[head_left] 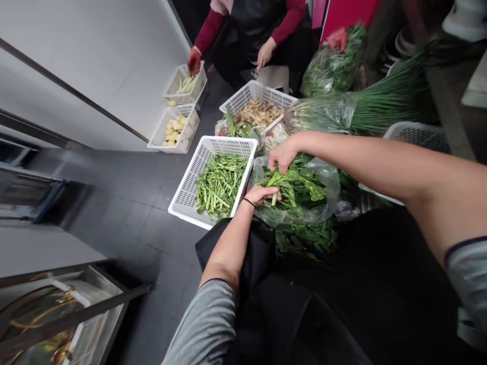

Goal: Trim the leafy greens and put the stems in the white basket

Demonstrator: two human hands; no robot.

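My left hand [262, 193], with a band at the wrist, is closed on a leafy green stalk [274, 198] whose pale cut end points down past the thumb. Just above it, my right hand [283, 154] reaches in from the right, its fingers closed on the upper part of the same greens. Both hands are over an opened clear plastic bag [330, 185] full of leafy green vegetables [310, 190]. To the left of the bag, a white slotted basket [186, 190] holds many short pieces of green stalk [220, 185].
Across from me sits a person [258, 25] with a small tool in one hand. Nearby are a basket of brownish peelings [258, 112], a basket of peeled potatoes [175, 129], long green stems [395, 96] and a bagged bunch of greens [331, 68]. A metal rack [114, 299] stands lower left.
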